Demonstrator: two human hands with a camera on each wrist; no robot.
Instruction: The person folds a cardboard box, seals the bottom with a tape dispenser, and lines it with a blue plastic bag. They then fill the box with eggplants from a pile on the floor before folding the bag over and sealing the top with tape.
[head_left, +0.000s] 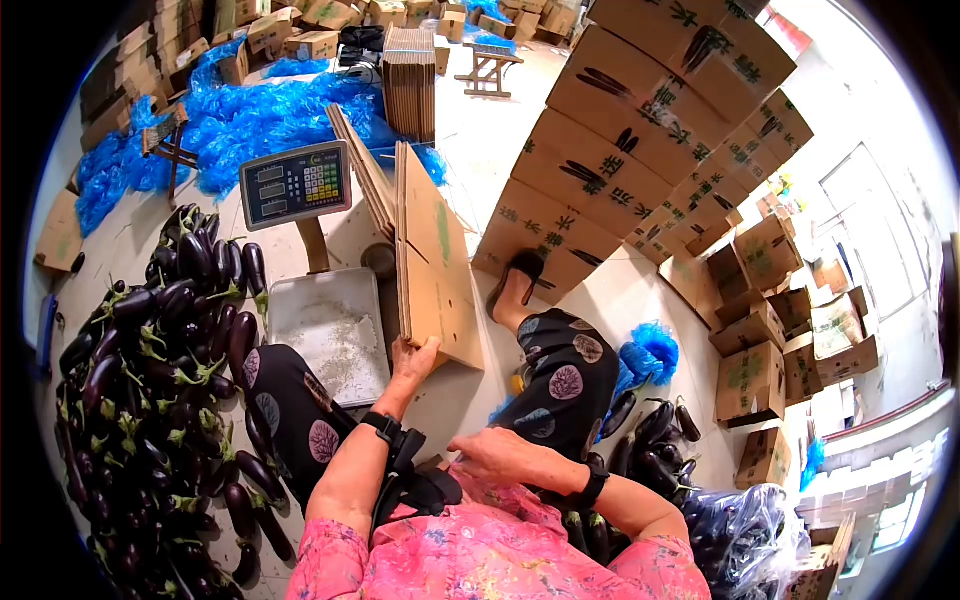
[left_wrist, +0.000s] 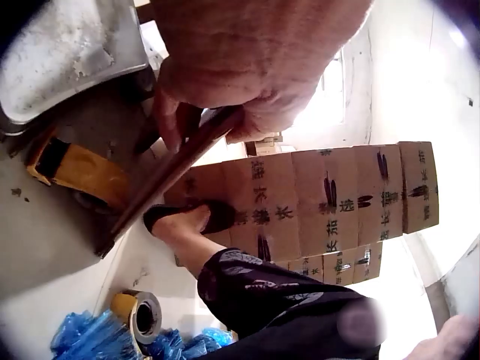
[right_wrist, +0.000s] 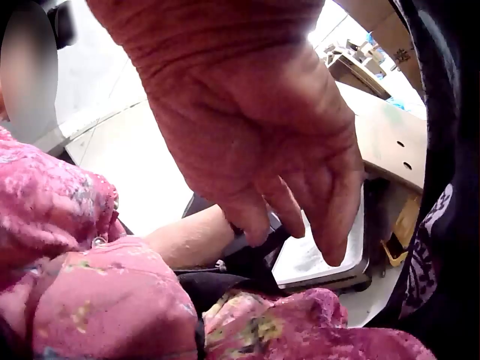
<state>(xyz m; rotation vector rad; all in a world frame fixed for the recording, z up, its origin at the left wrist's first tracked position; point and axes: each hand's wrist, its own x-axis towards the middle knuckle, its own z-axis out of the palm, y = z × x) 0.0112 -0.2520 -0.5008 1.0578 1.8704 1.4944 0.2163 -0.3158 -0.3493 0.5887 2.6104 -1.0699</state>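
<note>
My left hand [head_left: 413,368] grips the near edge of a flattened cardboard box [head_left: 440,265], which stands on edge beside the weighing scale's metal platform [head_left: 330,335]. In the left wrist view the fingers and thumb of the left hand [left_wrist: 240,67] close over the thin board edge [left_wrist: 169,176]. My right hand [head_left: 512,458] is in front of the chest, above the lap, holding nothing. Seen from the right wrist, the fingers of the right hand [right_wrist: 255,142] hang down loosely. The scale's keypad display [head_left: 297,185] rises on a post behind the platform.
Many eggplants [head_left: 140,400] are heaped on the left, with more [head_left: 655,440] at lower right. Stacked printed cartons [head_left: 600,170] rise ahead, close to one foot. Flattened boards [head_left: 410,85] and blue plastic [head_left: 270,115] lie beyond the scale. A tape roll [left_wrist: 142,319] sits on the floor.
</note>
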